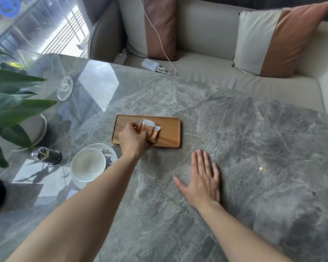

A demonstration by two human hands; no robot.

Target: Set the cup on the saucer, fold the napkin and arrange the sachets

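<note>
Two sachets (150, 130) pinched by left hand (132, 140) over wooden tray (170, 133); right hand (203, 179) flat, empty; cup (87, 164) on saucer (110, 153); napkin unseen.

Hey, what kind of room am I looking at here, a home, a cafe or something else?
Probably a lounge or hotel-style sitting area, though a home is possible. A cushioned sofa with two-tone pillows runs along a marble table, and a wooden tray holds sachets beside a cup.

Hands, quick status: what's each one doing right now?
Left hand: closed on the sachets, over the wooden tray.
Right hand: open, flat on the table, holding nothing.
</note>
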